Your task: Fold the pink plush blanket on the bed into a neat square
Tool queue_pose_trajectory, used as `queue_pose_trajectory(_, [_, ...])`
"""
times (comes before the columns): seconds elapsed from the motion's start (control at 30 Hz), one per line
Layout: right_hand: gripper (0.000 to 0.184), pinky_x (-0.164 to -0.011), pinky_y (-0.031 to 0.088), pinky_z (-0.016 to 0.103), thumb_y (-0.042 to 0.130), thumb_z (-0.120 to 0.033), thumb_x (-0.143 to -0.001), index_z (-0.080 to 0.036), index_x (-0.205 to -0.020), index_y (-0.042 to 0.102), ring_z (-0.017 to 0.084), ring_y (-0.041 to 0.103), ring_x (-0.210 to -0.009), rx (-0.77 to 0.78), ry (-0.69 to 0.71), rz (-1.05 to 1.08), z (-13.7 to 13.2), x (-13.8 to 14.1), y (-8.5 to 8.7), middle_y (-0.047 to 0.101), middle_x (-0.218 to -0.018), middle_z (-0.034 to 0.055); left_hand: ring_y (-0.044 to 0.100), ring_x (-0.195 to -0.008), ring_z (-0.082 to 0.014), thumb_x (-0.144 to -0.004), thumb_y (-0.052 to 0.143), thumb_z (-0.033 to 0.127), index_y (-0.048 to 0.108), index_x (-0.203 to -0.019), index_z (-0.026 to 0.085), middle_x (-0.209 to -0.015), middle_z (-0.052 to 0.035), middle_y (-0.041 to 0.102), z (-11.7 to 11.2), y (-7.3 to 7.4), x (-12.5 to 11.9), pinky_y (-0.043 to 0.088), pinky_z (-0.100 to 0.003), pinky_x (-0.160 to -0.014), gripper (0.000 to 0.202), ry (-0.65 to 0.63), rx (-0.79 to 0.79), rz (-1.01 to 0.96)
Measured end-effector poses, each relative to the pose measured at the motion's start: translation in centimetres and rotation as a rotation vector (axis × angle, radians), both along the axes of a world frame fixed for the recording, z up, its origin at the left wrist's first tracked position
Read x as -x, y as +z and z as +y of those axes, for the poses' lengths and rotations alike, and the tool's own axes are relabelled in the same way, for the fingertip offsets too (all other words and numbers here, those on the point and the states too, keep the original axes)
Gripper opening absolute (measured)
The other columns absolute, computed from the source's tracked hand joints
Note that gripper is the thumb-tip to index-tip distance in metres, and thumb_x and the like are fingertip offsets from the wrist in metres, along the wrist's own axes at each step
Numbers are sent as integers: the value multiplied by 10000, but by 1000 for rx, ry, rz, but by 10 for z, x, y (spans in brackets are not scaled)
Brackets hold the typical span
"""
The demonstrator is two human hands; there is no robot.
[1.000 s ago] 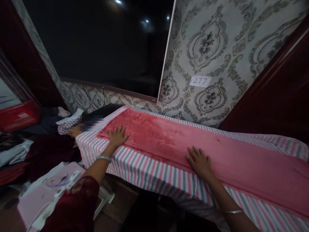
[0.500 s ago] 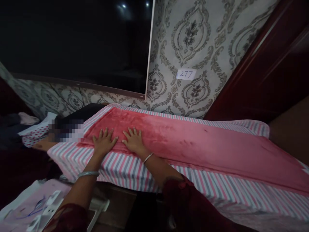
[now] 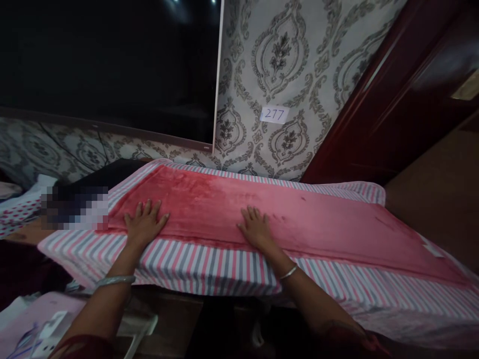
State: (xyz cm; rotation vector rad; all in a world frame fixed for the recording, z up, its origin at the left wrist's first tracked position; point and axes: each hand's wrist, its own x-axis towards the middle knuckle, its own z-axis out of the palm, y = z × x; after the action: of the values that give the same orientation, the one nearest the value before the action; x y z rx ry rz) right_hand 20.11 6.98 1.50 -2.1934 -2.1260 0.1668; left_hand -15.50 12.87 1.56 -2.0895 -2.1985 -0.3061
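A pink fleece blanket [image 3: 318, 234] lies lengthwise over a bed with a pink, grey and white striped sheet [image 3: 202, 267]. My left hand [image 3: 145, 224] presses flat on the blanket's near edge, close to its left end, with fingers spread. My right hand [image 3: 256, 228] rests flat on the same edge farther right, also holding nothing. Each wrist wears a silver bangle. Past the blanket's left end, a pixelated patch [image 3: 75, 208] hides what lies there, beside a bare patch of skin [image 3: 22, 232].
A white cloth with red dots [image 3: 18, 214] lies at the far left. A pink board with white items [image 3: 37, 319] sits low at left. Damask wallpaper [image 3: 273, 60] with a "277" label [image 3: 274, 114], a dark glass panel [image 3: 105, 65] and a dark red door [image 3: 359, 114] stand behind.
My right hand has slid right along the blanket, away from my left hand. My left hand stays nearly in place. The view has turned right, showing more of the door and floor.
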Motion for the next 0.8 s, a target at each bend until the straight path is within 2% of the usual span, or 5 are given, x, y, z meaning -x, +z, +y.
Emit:
queue_pose_trajectory(0.17, [616,-1169,170,604,353,-447,-1019,-195,-1576,281,319,126,-1523,-22,-139,-29,-8,-28,12,164,-1656,143,211,-1498,-401,-949,306,518,338,-1550,211,-1638,-150,259,-1,3,0,212,-725,-1121,675,-3,17,-23])
queue_pose_trajectory(0.37, [614,-1185,141,593,401,-448,-1007,-213,-1566,300,307,120,-1526,-56,148,112,18,28,33,146,-1660,131,225,-1496,-405,-945,311,539,374,-1532,196,-1639,-186,234,7,22,-6,176,-720,-1142,683,14,24,-60])
queue_pose_trajectory(0.57, [581,-1172,162,614,403,-470,-1014,-215,-1534,360,313,164,-1514,-81,278,215,69,76,31,189,-1649,120,184,-1524,-330,-966,307,455,348,-1545,183,-1651,-142,216,50,41,-65,148,-640,-1201,641,-168,6,-52])
queue_pose_trajectory(0.67, [604,-1180,146,615,393,-521,-1008,-216,-1528,378,317,192,-1506,-71,273,209,82,70,23,244,-1637,97,185,-1521,-345,-967,314,461,340,-1549,215,-1646,-112,246,66,32,-89,132,-678,-1184,632,-198,81,-3])
queue_pose_trajectory(0.8, [658,-1193,121,596,376,-566,-999,-201,-1546,352,318,178,-1508,-74,182,172,79,23,9,246,-1635,98,203,-1512,-365,-974,296,468,339,-1550,232,-1633,-109,287,72,15,-92,173,-676,-1167,624,-198,126,61])
